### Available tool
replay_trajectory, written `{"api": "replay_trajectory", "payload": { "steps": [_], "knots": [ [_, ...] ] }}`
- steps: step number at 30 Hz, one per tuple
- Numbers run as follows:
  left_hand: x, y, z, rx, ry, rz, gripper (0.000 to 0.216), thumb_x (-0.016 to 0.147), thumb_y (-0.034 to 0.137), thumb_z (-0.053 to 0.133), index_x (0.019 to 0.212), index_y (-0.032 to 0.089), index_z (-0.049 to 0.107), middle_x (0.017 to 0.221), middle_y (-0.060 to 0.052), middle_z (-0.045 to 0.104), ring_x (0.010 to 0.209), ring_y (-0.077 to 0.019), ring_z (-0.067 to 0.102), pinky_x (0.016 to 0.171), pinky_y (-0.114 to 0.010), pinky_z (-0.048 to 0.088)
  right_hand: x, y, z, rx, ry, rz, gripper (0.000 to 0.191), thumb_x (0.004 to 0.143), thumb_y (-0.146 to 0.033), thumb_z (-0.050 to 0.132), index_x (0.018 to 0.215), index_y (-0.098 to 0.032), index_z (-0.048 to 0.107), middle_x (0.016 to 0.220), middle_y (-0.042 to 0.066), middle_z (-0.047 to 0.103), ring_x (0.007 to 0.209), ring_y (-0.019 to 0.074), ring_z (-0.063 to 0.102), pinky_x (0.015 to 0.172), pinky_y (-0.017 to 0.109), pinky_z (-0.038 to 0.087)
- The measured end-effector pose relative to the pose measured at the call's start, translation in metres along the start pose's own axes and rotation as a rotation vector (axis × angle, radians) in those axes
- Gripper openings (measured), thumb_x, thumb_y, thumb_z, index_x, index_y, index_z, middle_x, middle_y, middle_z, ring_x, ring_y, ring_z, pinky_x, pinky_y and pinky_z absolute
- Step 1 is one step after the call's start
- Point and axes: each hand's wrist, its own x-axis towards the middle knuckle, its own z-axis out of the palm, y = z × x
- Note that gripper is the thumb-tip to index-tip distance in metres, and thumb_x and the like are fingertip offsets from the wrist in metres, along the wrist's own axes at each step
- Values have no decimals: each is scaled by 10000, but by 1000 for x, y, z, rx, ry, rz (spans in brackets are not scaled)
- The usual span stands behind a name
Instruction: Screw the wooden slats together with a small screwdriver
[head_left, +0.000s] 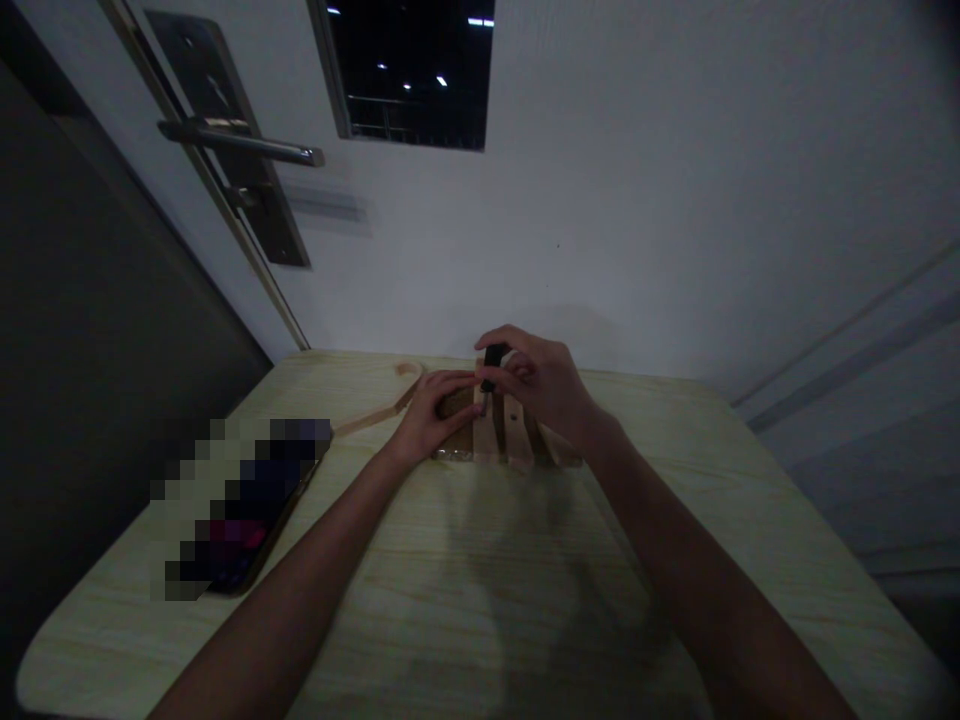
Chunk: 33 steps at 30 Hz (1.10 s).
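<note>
My right hand [544, 375] grips a screwdriver [493, 362] by its black handle, with the metal shaft pointing down at a pale wooden strip [486, 440]. My left hand [427, 415] curves around the left side of the same work and holds the strip, thumb near the screwdriver tip and fingers along the far side. Beneath the strip lies a brown base piece [454, 403], partly covered by my left hand. A second pale strip [515, 430] with a dark hole runs alongside, and further slanting wood lies under my right wrist. Whether a screw sits under the tip is too small to tell.
A thin hooked wooden piece [375, 415] lies left of my left hand. A phone [259, 520], partly pixelated, rests near the left edge of the pale wood-grain table [420, 620]. Behind the table stands a white door [637, 200] with a metal handle [255, 145].
</note>
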Motion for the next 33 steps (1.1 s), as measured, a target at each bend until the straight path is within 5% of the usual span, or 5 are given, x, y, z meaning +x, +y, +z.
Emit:
{"api": "replay_trajectory", "payload": {
  "steps": [12,33],
  "knots": [
    [2,4,-2,-30,-11,14,328,793,378,651,1094,250,632,1141,-63,651,1074,-232,562,959,-441,399,-1,-4,-7,53,-36,-25,297,853,-243,517,1139,-185,576,893,30,693,708,108,665,625,202,519],
    [1,3,-2,-5,-15,-18,342,790,388,654,1107,262,629,1146,-55,642,1083,-230,553,959,-434,400,2,1,-6,35,35,16,272,748,-348,692,916,-191,548,610,-54,549,502,72,532,480,179,410]
  ]
}}
